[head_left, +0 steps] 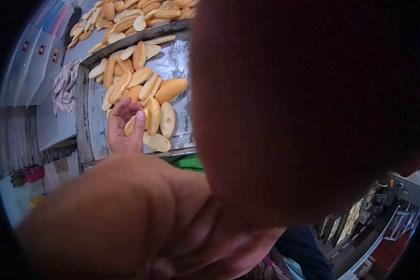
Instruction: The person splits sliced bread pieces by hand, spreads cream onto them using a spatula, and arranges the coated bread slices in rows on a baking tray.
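My left hand [126, 123] is over the near left part of a worn metal tray [83, 105]. Its fingers are curved, and the thumb stands apart from them. A split bread roll [153, 116] lies right beside the thumb, and part of another roll shows in the gap between thumb and fingers. Whether the hand touches either cannot be seen. More golden rolls, such as a smooth one [171, 90] and a pale cut half [157, 142], are heaped around it. A large, dark, blurred shape very close to the lens, apparently my right hand [126, 205], covers the right and bottom; its fingers cannot be made out.
Beyond the tray's far rim lies a big pile of bread rolls [126, 21]. A crumpled cloth [66, 86] hangs left of the tray. Something green [189, 162] shows below the tray's near edge. At lower right are racks with trays [350, 221].
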The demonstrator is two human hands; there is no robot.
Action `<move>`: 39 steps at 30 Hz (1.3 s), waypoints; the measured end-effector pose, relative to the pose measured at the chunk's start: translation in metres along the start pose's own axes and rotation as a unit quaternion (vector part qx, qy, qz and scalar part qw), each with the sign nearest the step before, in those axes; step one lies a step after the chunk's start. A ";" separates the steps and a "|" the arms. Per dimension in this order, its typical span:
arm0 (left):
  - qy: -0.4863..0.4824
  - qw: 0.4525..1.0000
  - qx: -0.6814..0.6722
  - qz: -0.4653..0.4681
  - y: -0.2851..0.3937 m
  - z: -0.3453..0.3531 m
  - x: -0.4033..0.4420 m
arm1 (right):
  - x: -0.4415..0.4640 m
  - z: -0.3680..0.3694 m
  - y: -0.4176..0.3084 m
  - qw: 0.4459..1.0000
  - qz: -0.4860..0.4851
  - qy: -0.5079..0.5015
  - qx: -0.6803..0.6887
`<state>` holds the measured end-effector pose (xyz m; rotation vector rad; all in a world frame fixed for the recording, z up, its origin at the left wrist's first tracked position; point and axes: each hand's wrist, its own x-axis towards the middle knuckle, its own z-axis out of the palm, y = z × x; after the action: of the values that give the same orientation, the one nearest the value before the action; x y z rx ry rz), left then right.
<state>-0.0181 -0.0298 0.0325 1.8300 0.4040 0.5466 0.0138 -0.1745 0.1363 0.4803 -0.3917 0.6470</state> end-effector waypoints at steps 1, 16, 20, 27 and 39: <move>-0.005 1.000 0.010 -0.009 0.003 0.000 -0.002 | 0.000 -0.002 0.002 1.000 0.000 0.000 -0.001; 0.001 1.000 0.004 -0.029 0.029 0.005 -0.002 | 0.000 -0.022 0.016 1.000 0.001 0.007 -0.011; -0.001 1.000 0.016 -0.025 0.021 0.004 -0.006 | -0.001 -0.021 0.013 0.999 -0.005 0.010 -0.033; 0.007 0.999 0.026 -0.018 0.010 0.001 -0.008 | -0.001 -0.026 0.021 0.999 -0.006 0.012 -0.031; 0.008 0.999 0.051 -0.014 0.015 0.000 -0.008 | -0.002 -0.035 0.046 1.000 0.000 0.006 0.006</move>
<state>-0.0247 -0.0388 0.0458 1.9157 0.4748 0.5294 -0.0105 -0.1245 0.1200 0.4868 -0.3768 0.6521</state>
